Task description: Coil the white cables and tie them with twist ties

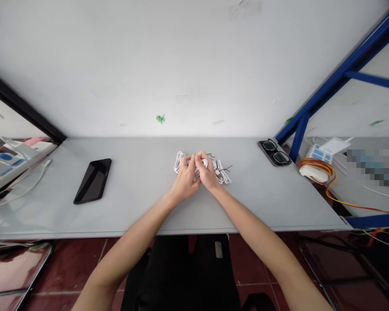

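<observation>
My left hand [187, 176] and my right hand [207, 171] meet over the middle of the grey table, fingers closed together. A coiled white cable [205, 163] shows in part between them, and both hands grip it; most of it is hidden by the fingers. Just left of my left hand lies another coiled white cable [179, 161]. To the right of my right hand is a small group of bundled white cables [225, 172] with thin black ties [227, 167] around and beside them.
A black phone [93, 181] lies on the left of the table [139, 172]. Sunglasses [277, 152] rest on a dark flat object at the back right. Power strips stand at both sides, with yellow and red wires [330, 183] by a blue frame [327, 93] at right.
</observation>
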Motion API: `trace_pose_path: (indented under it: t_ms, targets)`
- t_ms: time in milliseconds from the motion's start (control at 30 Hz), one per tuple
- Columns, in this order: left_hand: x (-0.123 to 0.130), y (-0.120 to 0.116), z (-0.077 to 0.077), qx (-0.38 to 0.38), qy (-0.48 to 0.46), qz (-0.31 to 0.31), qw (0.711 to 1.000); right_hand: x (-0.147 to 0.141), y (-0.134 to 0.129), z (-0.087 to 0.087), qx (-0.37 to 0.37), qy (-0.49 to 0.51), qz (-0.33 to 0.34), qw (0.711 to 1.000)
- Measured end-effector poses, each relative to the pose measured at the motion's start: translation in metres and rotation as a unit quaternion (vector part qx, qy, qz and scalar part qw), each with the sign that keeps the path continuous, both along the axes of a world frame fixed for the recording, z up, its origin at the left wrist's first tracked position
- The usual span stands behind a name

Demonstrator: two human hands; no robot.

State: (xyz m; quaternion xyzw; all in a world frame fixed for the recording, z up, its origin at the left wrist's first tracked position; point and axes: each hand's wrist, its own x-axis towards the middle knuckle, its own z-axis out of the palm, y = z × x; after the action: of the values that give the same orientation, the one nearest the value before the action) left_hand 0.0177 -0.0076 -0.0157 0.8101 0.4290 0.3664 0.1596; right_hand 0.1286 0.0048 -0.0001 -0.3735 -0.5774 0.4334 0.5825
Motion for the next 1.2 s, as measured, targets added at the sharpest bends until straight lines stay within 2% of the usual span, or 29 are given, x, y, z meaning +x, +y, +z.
trace_pose_path:
  t_ms: [133,300,400,600,700,833,967,1067,1133,1200]
  targets:
    - [-0.002,0.000,0.007,0.001,0.004,0.056,0.998,0.005,0.001,-0.002,0.014,-0.031,-0.037,0.999]
    - [-0.007,0.003,0.006,-0.114,-0.017,0.024,0.993,0.008,0.001,0.000,-0.001,-0.087,-0.014,0.996]
    - [-0.007,0.003,0.005,-0.148,-0.030,0.016,0.988,0.011,0.002,0.001,-0.021,-0.115,0.008,0.993]
    - [-0.007,0.003,0.009,-0.122,0.007,0.086,0.989,0.014,0.001,0.000,-0.029,-0.164,0.037,0.985]
    - [-0.008,0.005,0.007,-0.110,-0.007,0.075,0.991,0.013,0.000,0.001,-0.007,-0.188,0.034,0.982]
    - [-0.007,0.004,0.006,-0.139,-0.034,0.063,0.988,0.013,-0.001,0.003,-0.005,-0.182,0.010,0.983]
    - [-0.009,0.002,0.010,-0.181,-0.052,0.048,0.981,0.015,-0.004,0.007,0.002,-0.180,0.033,0.983]
    - [-0.012,0.003,0.013,-0.190,-0.057,0.060,0.978,0.023,0.001,0.013,0.015,-0.168,0.043,0.985]
    - [-0.014,0.004,0.014,-0.188,-0.051,0.074,0.978,0.038,0.009,0.017,0.005,-0.149,0.017,0.989]
    - [-0.015,0.005,0.015,-0.193,-0.038,0.088,0.977,0.058,0.020,0.018,0.008,-0.153,-0.061,0.986]
